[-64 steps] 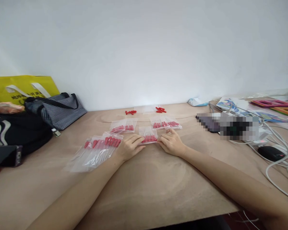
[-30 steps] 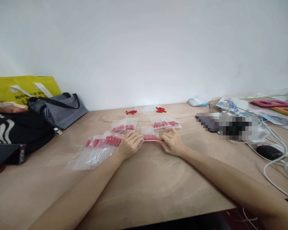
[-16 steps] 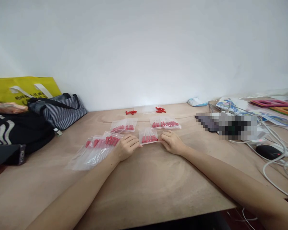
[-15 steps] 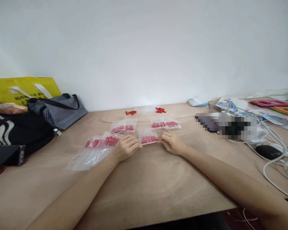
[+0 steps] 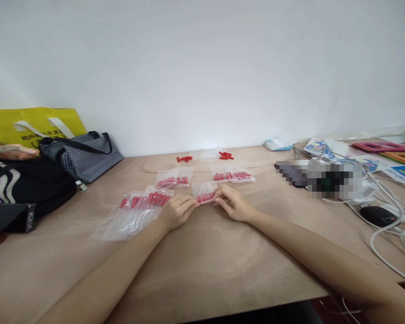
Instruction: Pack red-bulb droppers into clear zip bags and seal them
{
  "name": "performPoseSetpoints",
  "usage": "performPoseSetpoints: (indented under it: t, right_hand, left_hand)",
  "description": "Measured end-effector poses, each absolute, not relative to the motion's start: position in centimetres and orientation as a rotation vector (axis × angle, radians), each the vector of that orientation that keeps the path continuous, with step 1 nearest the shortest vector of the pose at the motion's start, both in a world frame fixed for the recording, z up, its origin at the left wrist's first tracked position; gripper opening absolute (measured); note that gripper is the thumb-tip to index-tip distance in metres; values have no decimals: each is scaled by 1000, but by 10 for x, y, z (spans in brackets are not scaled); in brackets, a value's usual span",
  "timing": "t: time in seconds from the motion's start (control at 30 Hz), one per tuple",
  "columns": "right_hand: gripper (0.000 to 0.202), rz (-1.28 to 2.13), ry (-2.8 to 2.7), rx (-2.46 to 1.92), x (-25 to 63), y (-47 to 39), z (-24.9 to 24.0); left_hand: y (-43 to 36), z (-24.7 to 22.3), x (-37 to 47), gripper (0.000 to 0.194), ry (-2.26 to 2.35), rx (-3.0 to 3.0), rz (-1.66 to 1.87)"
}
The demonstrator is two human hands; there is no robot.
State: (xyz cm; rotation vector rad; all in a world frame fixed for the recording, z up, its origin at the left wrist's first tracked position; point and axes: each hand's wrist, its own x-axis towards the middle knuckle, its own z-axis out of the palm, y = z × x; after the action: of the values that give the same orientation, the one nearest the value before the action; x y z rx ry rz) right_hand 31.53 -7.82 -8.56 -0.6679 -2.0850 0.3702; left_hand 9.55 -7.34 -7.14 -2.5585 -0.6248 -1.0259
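A small clear plastic bag (image 5: 204, 191) with several red-ended sticks lies between my hands. My left hand (image 5: 178, 211) is closed, pinching the near left corner of this bag. The fingers of my right hand (image 5: 234, 204) pinch its near right edge. Left of my left hand, several overlapping clear bags (image 5: 131, 216) hold more red-ended pieces. Beyond my hands lie another filled bag (image 5: 175, 177) on the left and a filled bag pile (image 5: 232, 173) on the right.
Loose red pieces (image 5: 184, 159) lie near the wall, with more red pieces (image 5: 226, 155) to their right. A striped bag (image 5: 84, 155) and black bag (image 5: 27, 184) stand at left. A black mouse (image 5: 378, 216) and white cables (image 5: 374, 243) lie at right.
My right hand has moved left along the near edge of the small bag, closer to my left hand. The near edge of the bag now looks bent up.
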Motion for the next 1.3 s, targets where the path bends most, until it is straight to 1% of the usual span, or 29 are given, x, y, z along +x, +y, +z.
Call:
performPoseSetpoints:
  t: [0.03, 0.23, 0.33, 0.5, 0.7, 0.93, 1.0, 1.17, 1.3]
  right_hand:
    - [3, 368, -2095, -668, 315, -78, -87]
    - [7, 236, -2120, -662, 318, -76, -93]
    - [7, 193, -2127, -670, 321, -74, -94]
    - [7, 190, -2046, -713, 323, -69, -96]
    - [6, 204, -1992, -749, 324, -67, -95]
    - [7, 205, -2056, -745, 327, -67, -94]
    - [6, 140, -2108, -762, 327, -68, -93]
    - [11, -228, -2230, -780, 318, -75, -90]
    - [12, -429, -2237, -726, 301, -76, -89]
  left_hand:
    - [-74, -71, 95, 13, -630, -2559, -1030]
    - [-73, -71, 93, 9, -638, -2543, -1041]
    - [-71, -71, 90, 12, -636, -2560, -990]
    - [-68, -72, 87, 9, -579, -2556, -952]
    - [-67, -72, 88, 9, -491, -2500, -1063]
    - [-68, -72, 86, 11, -490, -2521, -1032]
    - [-68, -73, 87, 12, -499, -2524, -1044]
    - [-67, -74, 92, 12, -463, -2540, -1076]
    - [-68, -75, 94, 14, -461, -2558, -1039]
